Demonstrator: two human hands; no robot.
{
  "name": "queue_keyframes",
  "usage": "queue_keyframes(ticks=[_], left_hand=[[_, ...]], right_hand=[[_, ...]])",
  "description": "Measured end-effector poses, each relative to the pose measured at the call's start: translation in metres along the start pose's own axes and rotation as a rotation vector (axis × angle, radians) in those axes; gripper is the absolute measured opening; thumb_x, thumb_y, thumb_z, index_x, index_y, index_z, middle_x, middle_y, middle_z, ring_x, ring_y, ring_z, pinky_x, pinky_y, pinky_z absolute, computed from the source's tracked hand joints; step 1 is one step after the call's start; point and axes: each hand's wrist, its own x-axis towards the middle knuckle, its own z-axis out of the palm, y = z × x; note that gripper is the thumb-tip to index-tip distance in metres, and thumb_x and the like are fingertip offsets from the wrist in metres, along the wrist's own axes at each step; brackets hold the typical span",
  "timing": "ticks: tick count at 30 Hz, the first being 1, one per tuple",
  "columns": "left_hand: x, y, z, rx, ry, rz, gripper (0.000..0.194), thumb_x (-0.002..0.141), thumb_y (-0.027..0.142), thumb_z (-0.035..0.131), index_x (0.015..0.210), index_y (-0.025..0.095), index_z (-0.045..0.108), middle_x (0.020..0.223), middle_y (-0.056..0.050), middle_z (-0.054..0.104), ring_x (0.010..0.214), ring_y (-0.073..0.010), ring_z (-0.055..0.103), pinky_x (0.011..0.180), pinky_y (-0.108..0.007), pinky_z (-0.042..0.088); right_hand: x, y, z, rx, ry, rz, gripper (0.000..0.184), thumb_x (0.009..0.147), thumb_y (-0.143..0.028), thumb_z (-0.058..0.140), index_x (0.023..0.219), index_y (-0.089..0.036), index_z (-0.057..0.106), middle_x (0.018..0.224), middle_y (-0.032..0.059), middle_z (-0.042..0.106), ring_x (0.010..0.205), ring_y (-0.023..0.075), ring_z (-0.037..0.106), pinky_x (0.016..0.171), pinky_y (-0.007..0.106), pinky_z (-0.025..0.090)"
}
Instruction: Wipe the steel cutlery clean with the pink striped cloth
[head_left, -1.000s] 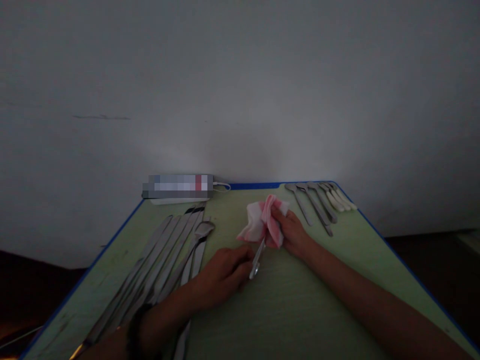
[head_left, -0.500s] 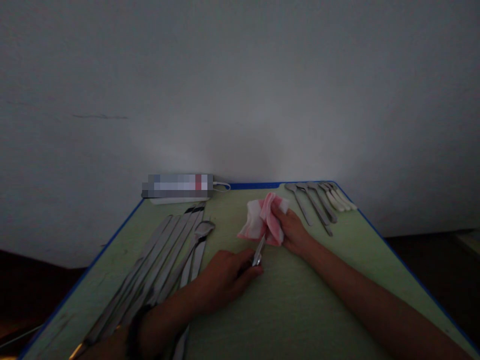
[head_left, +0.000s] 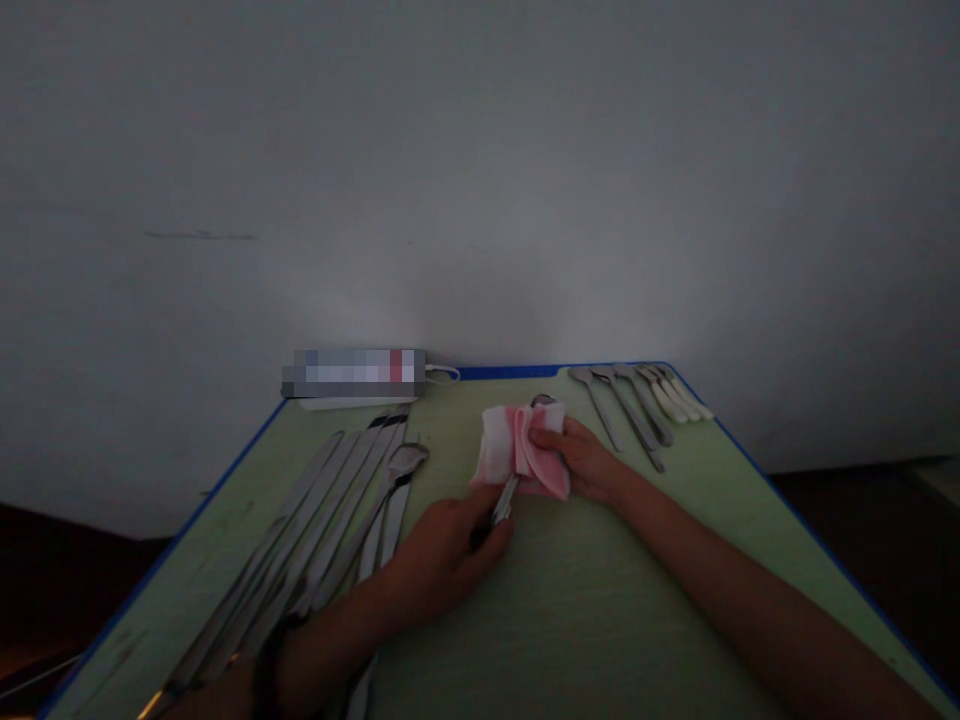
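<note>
My left hand (head_left: 457, 548) is closed round the handle end of a metal spoon (head_left: 505, 498) over the middle of the table. Its bowl pokes out beyond the far edge of a pink and white cloth (head_left: 495, 440). Folded about the spoon's middle, the cloth is gripped by my right hand (head_left: 585, 455), thumb on top. The cloth hides most of the spoon's length. Left of my hands lie several long knives (head_left: 322, 490) in a row, with another spoon (head_left: 409, 458) resting among them, its bowl toward the wall.
At the far right of the green table (head_left: 600, 580) lie several metal spoons (head_left: 634, 410) and white-handled pieces of cutlery (head_left: 679, 400). A blurred-out box-like object (head_left: 352, 372) with a white cable (head_left: 444, 372) stands at the back left. Behind rises a grey wall (head_left: 480, 180).
My right hand and the cloth have slid slightly toward me along the spoon, so its bowl now shows past the cloth. My left hand has shifted a little left.
</note>
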Motion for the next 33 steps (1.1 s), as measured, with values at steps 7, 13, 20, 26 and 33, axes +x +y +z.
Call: queue_keyframes(ticks=[7,13,20,26,33], left_hand=[[-0.0011,-0.0008,0.001,-0.018,-0.015,0.041,0.019,0.089,0.029,0.039,0.086,0.017,0.053,0.064,0.003,0.052,0.054,-0.0107,0.048,0.051,-0.02,0.033],[-0.0013,-0.0027,0.002,-0.042,-0.026,0.061,0.024,0.09,0.035,0.041,0.078,0.018,0.053,0.061,0.005,0.049,0.054,-0.0097,0.046,0.051,-0.019,0.031],[-0.0022,-0.0016,0.0004,-0.085,-0.046,0.042,0.026,0.089,0.034,0.042,0.074,0.016,0.053,0.06,0.004,0.047,0.052,-0.0092,0.043,0.049,-0.019,0.03],[-0.0022,0.0033,-0.0061,-0.109,-0.075,0.045,0.024,0.089,0.031,0.038,0.078,0.015,0.052,0.064,0.002,0.049,0.056,-0.0105,0.045,0.05,-0.02,0.033],[-0.0026,-0.0011,-0.0027,-0.07,-0.054,0.055,0.024,0.089,0.033,0.038,0.078,0.017,0.052,0.063,0.003,0.05,0.055,-0.0104,0.044,0.051,-0.02,0.033]], right_hand=[[0.0071,0.0005,0.0028,0.173,0.033,0.019,0.031,0.074,-0.044,0.062,0.089,-0.017,0.062,0.074,0.0021,0.068,0.067,0.014,0.062,0.067,0.028,0.05],[0.009,0.0003,0.0011,0.2,0.012,0.024,0.037,0.077,-0.049,0.057,0.091,-0.016,0.063,0.079,0.0046,0.069,0.075,0.0161,0.064,0.072,0.03,0.05],[0.0059,-0.0002,0.0032,0.153,0.046,-0.028,0.025,0.073,-0.037,0.066,0.086,-0.016,0.063,0.073,0.0021,0.068,0.066,0.0134,0.062,0.066,0.026,0.05],[0.0045,-0.0014,0.0057,0.148,0.073,-0.033,0.026,0.071,-0.037,0.068,0.085,-0.016,0.062,0.071,0.0013,0.068,0.063,0.0131,0.061,0.064,0.027,0.049],[0.0037,-0.0017,0.0053,0.149,0.069,-0.031,0.025,0.071,-0.036,0.068,0.085,-0.017,0.062,0.071,0.0012,0.068,0.063,0.0126,0.061,0.064,0.025,0.049]])
